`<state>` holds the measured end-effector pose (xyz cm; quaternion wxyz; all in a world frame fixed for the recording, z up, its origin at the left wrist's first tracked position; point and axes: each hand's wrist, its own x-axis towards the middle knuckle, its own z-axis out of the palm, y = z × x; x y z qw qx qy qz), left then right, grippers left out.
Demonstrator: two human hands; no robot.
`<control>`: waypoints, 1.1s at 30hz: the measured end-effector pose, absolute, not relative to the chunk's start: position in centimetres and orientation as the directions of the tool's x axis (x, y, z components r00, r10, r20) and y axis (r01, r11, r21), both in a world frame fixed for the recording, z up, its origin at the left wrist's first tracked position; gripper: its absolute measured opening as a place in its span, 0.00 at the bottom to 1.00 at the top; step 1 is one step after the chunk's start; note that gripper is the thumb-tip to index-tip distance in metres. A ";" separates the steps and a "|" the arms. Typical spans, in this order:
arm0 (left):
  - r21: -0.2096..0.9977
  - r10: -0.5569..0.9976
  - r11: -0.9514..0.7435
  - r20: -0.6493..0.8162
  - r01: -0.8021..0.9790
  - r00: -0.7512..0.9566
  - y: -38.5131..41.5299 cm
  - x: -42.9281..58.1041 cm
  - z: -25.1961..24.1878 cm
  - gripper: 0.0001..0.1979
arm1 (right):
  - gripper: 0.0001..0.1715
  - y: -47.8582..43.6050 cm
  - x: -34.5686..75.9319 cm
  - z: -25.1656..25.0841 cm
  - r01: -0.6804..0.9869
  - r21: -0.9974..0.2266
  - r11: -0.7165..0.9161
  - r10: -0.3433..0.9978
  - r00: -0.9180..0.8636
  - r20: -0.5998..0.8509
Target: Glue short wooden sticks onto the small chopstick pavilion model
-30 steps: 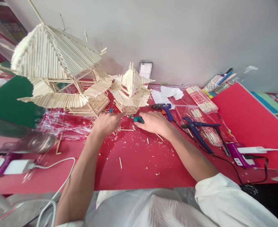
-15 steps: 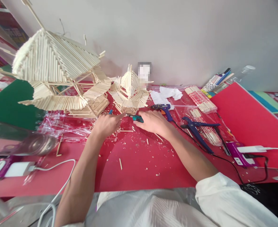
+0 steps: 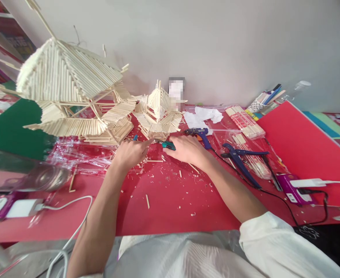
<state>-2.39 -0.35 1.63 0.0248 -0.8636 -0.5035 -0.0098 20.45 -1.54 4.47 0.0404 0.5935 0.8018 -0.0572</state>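
Observation:
My right hand [image 3: 185, 150] is closed around a teal-handled cutter [image 3: 169, 145], whose thin metal end points left. Close to that metal end, my left hand [image 3: 131, 152] has its index finger stretched toward it and the other fingers curled under. What those curled fingers hold is hidden. A small blue piece [image 3: 135, 137] shows just above the left knuckles. Straight behind both hands stands a small pavilion model [image 3: 159, 112] made of wooden sticks. Cut stick bits [image 3: 155, 160] lie on the red tabletop below the hands.
A large stick-built pavilion [image 3: 71, 73] rises at the left, beside crinkled plastic wrap [image 3: 77, 156]. To the right lie a blue glue gun [image 3: 203, 133], blue cutting pliers [image 3: 242, 160], packs of sticks [image 3: 245, 121] and a purple power strip [image 3: 294, 189]. A white cable [image 3: 71, 201] loops at the left.
Both hands and the cutter keep practically the same place and grip. Only a very slight shift of the camera view shows.

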 end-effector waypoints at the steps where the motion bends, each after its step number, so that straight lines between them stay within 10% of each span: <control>1: -0.037 0.868 -0.493 0.044 0.869 0.494 -0.3 -2.4 1.6 0.28 | 0.29 -1.5 20.4 4.5 0.956 -0.045 0.290 0.947 -0.293 -0.132; 33: -0.005 0.877 -0.478 0.047 0.878 0.478 -0.5 -2.3 1.8 0.27 | 0.27 -1.7 20.5 4.3 0.954 -0.025 0.298 0.946 -0.299 -0.127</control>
